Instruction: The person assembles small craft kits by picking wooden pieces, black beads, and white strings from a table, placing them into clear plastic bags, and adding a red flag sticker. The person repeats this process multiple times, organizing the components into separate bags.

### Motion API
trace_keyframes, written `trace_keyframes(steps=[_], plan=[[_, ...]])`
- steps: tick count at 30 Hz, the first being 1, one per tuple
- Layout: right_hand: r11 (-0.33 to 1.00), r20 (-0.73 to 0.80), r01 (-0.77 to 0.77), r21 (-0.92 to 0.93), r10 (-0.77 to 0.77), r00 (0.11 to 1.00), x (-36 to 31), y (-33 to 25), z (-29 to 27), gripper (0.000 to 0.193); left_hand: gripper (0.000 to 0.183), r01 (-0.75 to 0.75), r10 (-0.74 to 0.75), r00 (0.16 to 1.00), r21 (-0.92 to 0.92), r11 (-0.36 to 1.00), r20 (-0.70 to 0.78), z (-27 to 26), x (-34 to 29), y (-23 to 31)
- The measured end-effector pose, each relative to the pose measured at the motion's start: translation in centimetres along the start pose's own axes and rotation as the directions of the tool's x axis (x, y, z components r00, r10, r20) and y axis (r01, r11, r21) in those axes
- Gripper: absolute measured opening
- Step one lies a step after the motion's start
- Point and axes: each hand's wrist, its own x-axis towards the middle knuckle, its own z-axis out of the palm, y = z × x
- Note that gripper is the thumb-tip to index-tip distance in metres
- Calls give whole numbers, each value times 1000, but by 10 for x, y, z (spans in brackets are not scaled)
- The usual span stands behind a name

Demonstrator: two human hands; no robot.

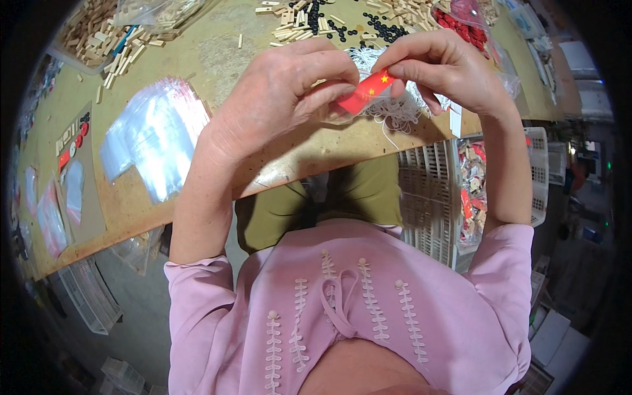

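Red strip (367, 93), diagonal, long axis rising rightward

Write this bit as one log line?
left hand: gripping red starred piece | right hand: gripping same piece | nearby: white strings, clear bags

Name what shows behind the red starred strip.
Behind the red strip, a tangle of white string shows; whatever the strip, left hand and right hand cover cannot be seen.

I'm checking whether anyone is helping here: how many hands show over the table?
2: the left hand at the left end of the red starred piece, the right hand at its right end. No others show.
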Motion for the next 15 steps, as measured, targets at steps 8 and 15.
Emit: trace_keyframes(steps=[8, 15], plan=[[993, -13, -113, -34, 113, 994, 8, -2, 22, 16, 12, -29, 31, 997, 25, 999, -70, 3, -1, -4], [996, 109, 45, -71, -37, 993, 18, 20, 32, 14, 13, -52, 50, 996, -22, 998, -80, 4, 2, -3]])
